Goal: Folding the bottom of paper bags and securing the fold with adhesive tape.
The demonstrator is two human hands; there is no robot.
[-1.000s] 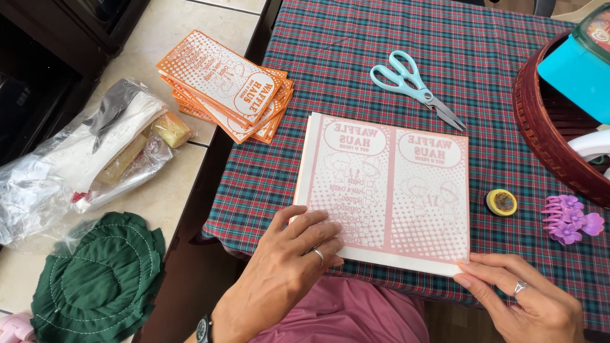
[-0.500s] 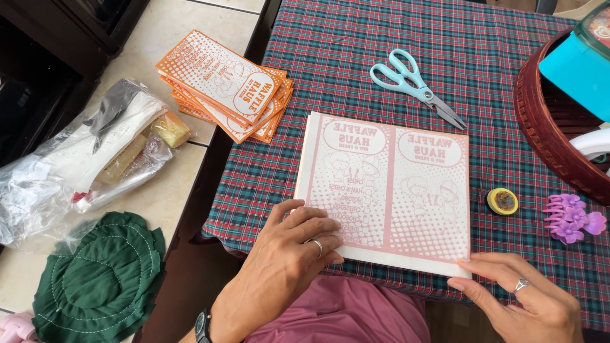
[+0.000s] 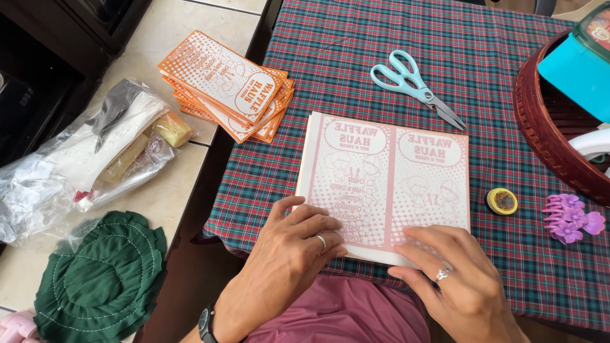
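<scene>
1. The stack of pink printed sheets (image 3: 387, 187) lies flat on the checked tablecloth (image 3: 356, 82), near the table edge closest to the person. It has not moved from its place since a second ago.
2. The change is in the right hand (image 3: 460, 279). Before, it was off the near right corner of the stack, low by the table edge; now it has come up onto the sheets and lies over the near right part, fingers spread and pressing flat. It grips nothing; it only rests on the paper.
3. The left hand (image 3: 295, 244) stays where it was, palm down on the near left corner of the stack, open and pressing, with a ring on one finger.
4. So both hands now hold the stack down together. To me this looks like steadying or smoothing the paper, not lifting it.
5. Beyond the stack, the light blue scissors (image 3: 416, 86) lie closed on the cloth, untouched and well apart from both hands.
6. At the right, a small yellow roll of tape (image 3: 502, 201) and a purple hair clip (image 3: 570, 218) lie near the stack.
7. At the upper left, a pile of orange printed sheets (image 3: 229, 82) lies across the table edge and the counter beside it.
</scene>
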